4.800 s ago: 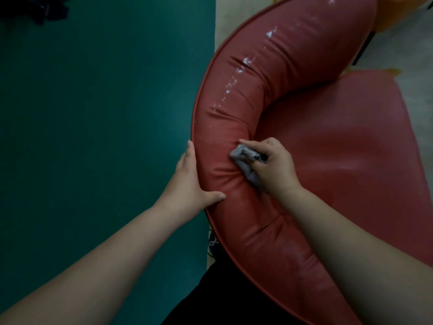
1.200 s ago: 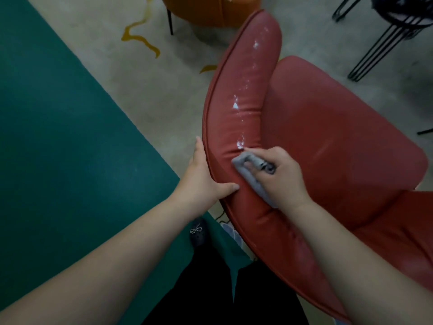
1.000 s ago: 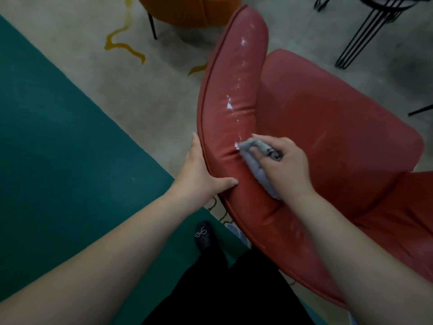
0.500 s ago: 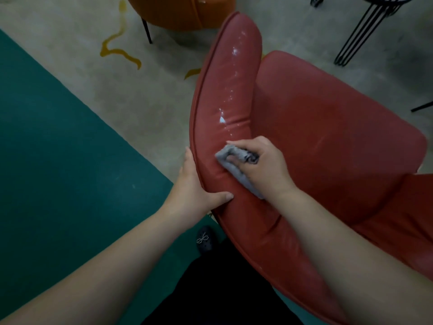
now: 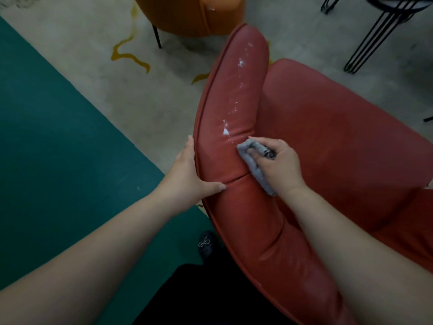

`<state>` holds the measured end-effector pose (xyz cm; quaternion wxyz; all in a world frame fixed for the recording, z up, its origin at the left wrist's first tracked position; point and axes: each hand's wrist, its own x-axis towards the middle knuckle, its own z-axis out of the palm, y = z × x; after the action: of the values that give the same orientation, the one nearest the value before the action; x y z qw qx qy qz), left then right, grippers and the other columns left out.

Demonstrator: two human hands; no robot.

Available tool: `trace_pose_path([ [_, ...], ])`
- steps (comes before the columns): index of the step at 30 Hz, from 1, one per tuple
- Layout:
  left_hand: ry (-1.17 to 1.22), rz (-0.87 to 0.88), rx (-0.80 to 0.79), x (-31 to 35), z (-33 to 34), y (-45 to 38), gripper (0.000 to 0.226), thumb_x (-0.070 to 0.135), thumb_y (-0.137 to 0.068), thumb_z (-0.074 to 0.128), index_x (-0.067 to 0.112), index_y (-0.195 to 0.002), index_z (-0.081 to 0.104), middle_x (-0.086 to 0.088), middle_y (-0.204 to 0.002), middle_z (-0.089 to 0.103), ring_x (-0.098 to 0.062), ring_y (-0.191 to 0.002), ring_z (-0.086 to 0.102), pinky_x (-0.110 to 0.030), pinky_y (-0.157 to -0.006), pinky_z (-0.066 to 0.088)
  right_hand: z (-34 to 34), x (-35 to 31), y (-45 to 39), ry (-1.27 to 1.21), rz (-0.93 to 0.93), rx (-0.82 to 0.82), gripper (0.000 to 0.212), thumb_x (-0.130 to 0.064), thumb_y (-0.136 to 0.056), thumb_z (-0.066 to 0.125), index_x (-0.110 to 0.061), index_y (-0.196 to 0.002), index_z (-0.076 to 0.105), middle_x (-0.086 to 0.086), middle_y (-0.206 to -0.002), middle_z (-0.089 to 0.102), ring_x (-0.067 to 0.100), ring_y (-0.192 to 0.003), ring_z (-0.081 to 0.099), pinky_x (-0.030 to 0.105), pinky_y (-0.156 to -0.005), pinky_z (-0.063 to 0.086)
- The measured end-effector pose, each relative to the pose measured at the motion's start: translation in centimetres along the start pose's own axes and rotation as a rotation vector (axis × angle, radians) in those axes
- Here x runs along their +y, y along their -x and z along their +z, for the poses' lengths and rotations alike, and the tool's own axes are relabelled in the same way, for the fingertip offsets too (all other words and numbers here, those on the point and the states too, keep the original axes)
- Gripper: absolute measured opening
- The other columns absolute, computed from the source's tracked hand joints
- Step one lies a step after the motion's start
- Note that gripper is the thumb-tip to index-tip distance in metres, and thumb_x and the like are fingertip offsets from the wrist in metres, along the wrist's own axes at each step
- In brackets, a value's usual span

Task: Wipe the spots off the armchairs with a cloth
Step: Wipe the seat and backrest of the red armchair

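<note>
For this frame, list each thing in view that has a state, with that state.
red armchair: white spots on its backrest top, beyond the cloth
cloth: bunched, pressed on the backrest
right hand: grips the cloth
left hand: fingers straight on the backrest's outer side, thumb on top
orange armchair: small white spot by its seam

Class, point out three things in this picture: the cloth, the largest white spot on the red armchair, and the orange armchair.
cloth [image 5: 254, 164], head view, on its grey middle fold.
largest white spot [image 5: 225, 131], head view, its centre on the backrest.
orange armchair [image 5: 187, 15], head view, on its rounded back.
</note>
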<state>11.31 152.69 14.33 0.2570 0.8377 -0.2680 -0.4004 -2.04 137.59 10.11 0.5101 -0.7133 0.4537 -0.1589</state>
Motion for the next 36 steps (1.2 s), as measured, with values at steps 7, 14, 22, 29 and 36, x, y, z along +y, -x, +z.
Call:
trace_pose_path([
  [7,-0.028,0.020,0.026,-0.1,0.0,-0.8,0.130,0.036,-0.061,0.088,0.019,-0.154,-0.001,0.004,-0.158,0.023,-0.009,-0.140,0.028,-0.020,-0.108,0.028,3.9,-3.3,0.1,-0.048,-0.269,-0.102,0.034,-0.012,-0.073,0.078,-0.016,-0.107,0.072,0.002,-0.089,0.054,-0.003,-0.079,0.055,0.003,-0.075,0.037],
  [14,-0.025,0.071,-0.045,0.5,-2.3,-3.9,0.130,0.034,-0.061,0.089,0.022,-0.154,-0.002,0.005,-0.158,0.021,-0.017,-0.137,0.038,-0.039,-0.111,0.036,1.7,-2.9,-3.3,-0.002,-0.065,0.137,0.030,-0.016,-0.080,0.073,-0.019,-0.109,0.071,0.001,-0.095,0.057,-0.004,-0.081,0.056,0.000,-0.079,0.036],
  [22,-0.087,0.148,-0.165,1.3,-5.5,-8.4,0.130,0.035,-0.062,0.088,0.022,-0.154,-0.003,0.005,-0.159,0.016,-0.016,-0.133,0.041,-0.037,-0.109,0.039,3.7,-4.1,-5.0,0.059,-0.096,0.060,0.031,-0.012,-0.078,0.074,-0.021,-0.107,0.071,0.006,-0.093,0.056,-0.001,-0.080,0.055,0.003,-0.077,0.037],
  [29,-0.148,0.239,-0.318,2.8,-8.3,-12.5,0.132,0.034,-0.062,0.088,0.022,-0.154,-0.006,0.005,-0.160,0.017,-0.017,-0.138,0.036,-0.040,-0.110,0.038,6.3,-5.2,-4.7,-0.017,-0.070,0.148,0.035,-0.014,-0.074,0.078,-0.031,-0.103,0.070,0.000,-0.091,0.055,0.001,-0.083,0.057,0.006,-0.078,0.041],
  [36,-0.167,0.308,-0.413,3.9,-9.0,-15.3,0.127,0.032,-0.062,0.089,0.030,-0.153,0.001,0.005,-0.153,0.031,-0.018,-0.131,0.045,-0.038,-0.105,0.043,5.5,-5.0,-5.6,0.015,0.160,0.418,0.026,-0.020,-0.080,0.073,-0.024,-0.105,0.071,-0.001,-0.104,0.063,0.000,-0.091,0.059,0.000,-0.081,0.038],
])
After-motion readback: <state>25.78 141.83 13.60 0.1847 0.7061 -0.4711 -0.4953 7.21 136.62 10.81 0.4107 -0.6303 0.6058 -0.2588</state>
